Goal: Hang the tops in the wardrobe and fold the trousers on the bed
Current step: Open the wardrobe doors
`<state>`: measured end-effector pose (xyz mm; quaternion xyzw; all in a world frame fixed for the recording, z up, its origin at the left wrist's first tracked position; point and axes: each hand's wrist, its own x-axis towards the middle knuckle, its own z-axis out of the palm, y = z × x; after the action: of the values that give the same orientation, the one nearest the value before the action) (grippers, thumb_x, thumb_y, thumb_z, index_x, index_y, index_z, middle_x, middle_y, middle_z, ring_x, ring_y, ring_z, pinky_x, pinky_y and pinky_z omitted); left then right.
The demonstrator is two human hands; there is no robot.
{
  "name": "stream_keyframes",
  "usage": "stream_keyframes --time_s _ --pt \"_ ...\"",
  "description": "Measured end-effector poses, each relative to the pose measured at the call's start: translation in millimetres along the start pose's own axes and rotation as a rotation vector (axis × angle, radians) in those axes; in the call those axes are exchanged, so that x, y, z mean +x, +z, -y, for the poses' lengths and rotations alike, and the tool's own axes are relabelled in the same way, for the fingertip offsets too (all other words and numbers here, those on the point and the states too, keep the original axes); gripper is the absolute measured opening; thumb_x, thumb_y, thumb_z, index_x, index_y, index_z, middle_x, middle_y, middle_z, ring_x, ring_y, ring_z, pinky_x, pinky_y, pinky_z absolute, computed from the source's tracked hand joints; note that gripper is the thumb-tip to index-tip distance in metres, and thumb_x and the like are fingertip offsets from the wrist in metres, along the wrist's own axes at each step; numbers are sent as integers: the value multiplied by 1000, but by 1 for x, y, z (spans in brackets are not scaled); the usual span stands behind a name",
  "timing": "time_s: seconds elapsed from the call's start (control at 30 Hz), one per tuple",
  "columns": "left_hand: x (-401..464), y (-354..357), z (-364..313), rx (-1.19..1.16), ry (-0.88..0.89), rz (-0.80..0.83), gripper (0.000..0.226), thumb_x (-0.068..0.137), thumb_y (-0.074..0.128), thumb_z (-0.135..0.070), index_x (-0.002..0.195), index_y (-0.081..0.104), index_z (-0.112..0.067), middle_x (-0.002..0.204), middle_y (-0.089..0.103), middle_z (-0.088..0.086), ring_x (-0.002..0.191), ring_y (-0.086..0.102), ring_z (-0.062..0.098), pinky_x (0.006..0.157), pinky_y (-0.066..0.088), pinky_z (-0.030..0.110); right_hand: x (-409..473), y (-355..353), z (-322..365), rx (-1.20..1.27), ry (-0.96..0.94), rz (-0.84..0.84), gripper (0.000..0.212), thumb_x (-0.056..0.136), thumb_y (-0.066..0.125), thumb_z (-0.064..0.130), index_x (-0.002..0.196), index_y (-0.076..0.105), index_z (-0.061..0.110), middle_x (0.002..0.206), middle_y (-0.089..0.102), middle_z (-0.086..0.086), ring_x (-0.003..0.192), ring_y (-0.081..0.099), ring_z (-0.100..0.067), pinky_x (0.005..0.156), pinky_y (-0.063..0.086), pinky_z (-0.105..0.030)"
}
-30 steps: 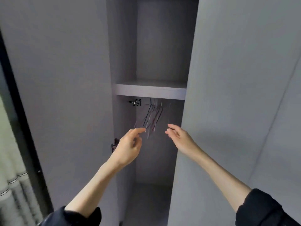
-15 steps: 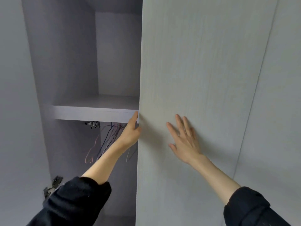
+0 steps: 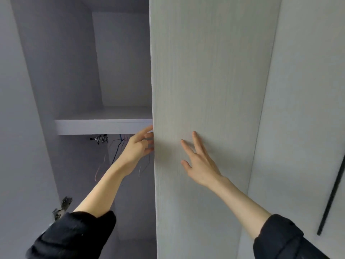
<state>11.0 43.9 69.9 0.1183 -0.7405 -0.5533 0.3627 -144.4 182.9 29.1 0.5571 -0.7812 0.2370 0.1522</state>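
I face the grey wardrobe with its left half standing open. My left hand (image 3: 136,148) reaches inside below the shelf (image 3: 102,126), and its fingertips hook round the inner edge of the right door (image 3: 205,71). My right hand (image 3: 199,165) lies flat on that door's front with its fingers spread. Several thin wire hangers (image 3: 115,146) hang empty under the shelf, partly hidden by my left hand. No tops, trousers or bed are in view.
The opened left door (image 3: 16,128) fills the left side, with a metal hinge (image 3: 62,206) low on it. A cluster of metal clips (image 3: 99,139) hangs under the shelf. Further right is another door panel (image 3: 308,90) with a long black handle (image 3: 332,193).
My view swung right and up. My hands left the hangers: the left went to the right door's edge, the right spread flat on its front and has since slid slightly.
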Motion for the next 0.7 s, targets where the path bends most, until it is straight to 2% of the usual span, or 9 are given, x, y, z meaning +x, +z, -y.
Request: stream_keyframes --time_s 0.13,0.23,0.27,0.3,0.33,0.4,0.47,0.63,0.7 --pt "-40 10 -20 -30 -5 78 67 83 22 15 122 57 -27 107 66 -4 103 64 14 79 54 21 -50 -9 24 147 50 10 60 96 48 27 149 21 27 159 -4 5 140 28 -20 105 32 -28" --pt "-72 22 -33 -81 -1 155 70 80 20 17 116 59 -30 106 69 -11 101 66 11 77 54 21 -90 -14 46 384 112 -108 52 96 50 15 145 34 17 156 21 1 139 32 -17 113 24 -24" --pt "-82 28 -38 -89 3 182 71 80 20 17 115 59 -31 108 69 -10 102 65 10 78 54 22 -104 -19 53 484 147 -142 50 96 49 10 144 36 14 152 27 1 137 36 -17 113 27 -25" --pt "-89 33 -41 -97 3 198 71 79 20 17 116 58 -31 110 68 -10 103 64 11 81 54 23 -114 -23 59 561 175 -154 49 96 48 7 143 37 13 149 32 1 133 41 -17 110 32 -23" --pt "-96 38 -46 -95 4 211 71 80 20 17 117 57 -31 111 67 -9 105 63 11 84 54 25 -126 -28 63 605 208 -147 49 96 47 5 143 37 13 147 35 2 129 46 -15 103 36 -15" --pt "-109 50 -55 -86 -1 241 72 80 20 17 125 54 -27 119 63 -4 111 59 15 91 51 32 -146 -39 68 622 258 -101 48 97 46 5 143 37 14 145 37 2 123 51 -12 86 35 2" --pt "-121 65 -63 -67 -7 276 73 79 20 17 132 50 -23 126 58 0 114 57 18 96 49 36 -167 -51 68 609 276 -69 47 97 44 5 143 37 14 146 37 1 122 51 -11 84 32 5" --pt "-149 109 -81 -48 -3 313 74 80 21 17 123 50 -35 115 57 -13 101 59 1 85 52 24 -212 -88 59 638 341 -76 46 98 40 2 143 37 12 147 39 -1 126 44 -7 105 27 -11" --pt "-158 128 -85 -43 12 342 74 80 21 17 126 48 -35 121 56 -10 105 58 2 85 51 23 -229 -101 51 661 371 -65 47 98 39 1 143 37 14 140 47 -2 124 47 -8 110 32 -24"
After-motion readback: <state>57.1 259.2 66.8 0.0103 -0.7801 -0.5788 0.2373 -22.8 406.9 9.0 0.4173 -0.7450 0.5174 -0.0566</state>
